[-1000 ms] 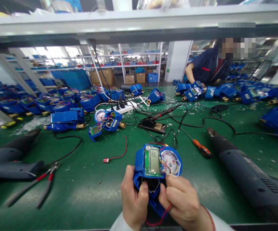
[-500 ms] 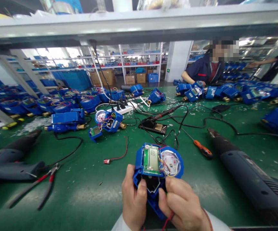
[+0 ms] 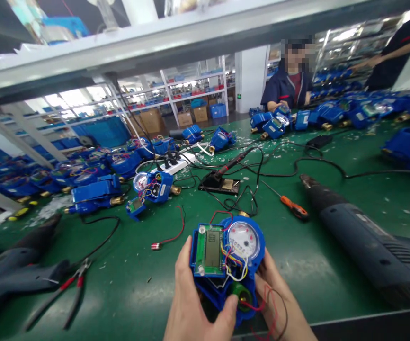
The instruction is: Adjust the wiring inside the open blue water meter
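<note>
While the left hand (image 3: 191, 303) and the right hand (image 3: 279, 303) grasp the blue meter (image 3: 226, 258) from both sides near the table's front edge, bare green table (image 3: 134, 289) lies left, and pliers (image 3: 66, 293) and a heat gun (image 3: 364, 246) lie farther out.

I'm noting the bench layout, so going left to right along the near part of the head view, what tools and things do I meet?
Dark heat gun at the left → red-handled pliers → left hand → opened blue water meter → right hand → orange-handled screwdriver → large dark heat gun at the right.
</note>
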Action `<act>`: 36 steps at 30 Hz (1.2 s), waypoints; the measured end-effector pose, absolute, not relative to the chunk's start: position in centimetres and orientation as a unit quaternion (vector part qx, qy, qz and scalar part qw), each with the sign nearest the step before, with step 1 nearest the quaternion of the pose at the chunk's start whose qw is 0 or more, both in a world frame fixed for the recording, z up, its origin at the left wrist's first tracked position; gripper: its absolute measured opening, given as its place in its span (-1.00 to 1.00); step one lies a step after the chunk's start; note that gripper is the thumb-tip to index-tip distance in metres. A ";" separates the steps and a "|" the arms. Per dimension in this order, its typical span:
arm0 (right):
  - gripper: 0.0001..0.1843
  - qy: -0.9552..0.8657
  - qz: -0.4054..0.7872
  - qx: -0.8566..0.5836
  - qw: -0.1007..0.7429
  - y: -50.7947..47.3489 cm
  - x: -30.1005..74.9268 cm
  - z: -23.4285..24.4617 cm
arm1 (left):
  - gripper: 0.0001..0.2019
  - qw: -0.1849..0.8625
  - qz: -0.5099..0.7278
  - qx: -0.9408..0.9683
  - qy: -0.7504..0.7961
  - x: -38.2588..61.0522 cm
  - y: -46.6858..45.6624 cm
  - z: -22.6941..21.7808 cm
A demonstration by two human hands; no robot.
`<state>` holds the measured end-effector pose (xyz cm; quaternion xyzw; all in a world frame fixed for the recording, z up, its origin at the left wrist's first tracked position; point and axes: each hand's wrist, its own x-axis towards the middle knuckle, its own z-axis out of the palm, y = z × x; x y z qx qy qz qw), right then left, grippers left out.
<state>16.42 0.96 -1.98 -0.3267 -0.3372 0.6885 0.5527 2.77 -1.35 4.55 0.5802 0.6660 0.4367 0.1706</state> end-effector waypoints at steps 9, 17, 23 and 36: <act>0.35 -0.197 0.798 -0.248 0.513 0.0 16.0 0.6 | 0.04 0.261 0.371 0.607 0.653 2.0 -0.8 5.3; 0.18 -0.194 0.789 -0.292 0.504 0.1 15.5 -0.3 | -0.50 -0.189 0.327 0.784 0.493 1.9 -2.1 7.0; -0.16 -0.123 0.811 -0.249 0.515 0.2 15.8 1.3 | -0.70 -0.132 0.009 0.903 0.408 2.7 1.9 10.8; -0.11 -0.174 0.833 -0.198 0.486 2.0 15.9 1.4 | -0.84 -0.062 -0.112 0.960 0.250 0.6 6.6 13.5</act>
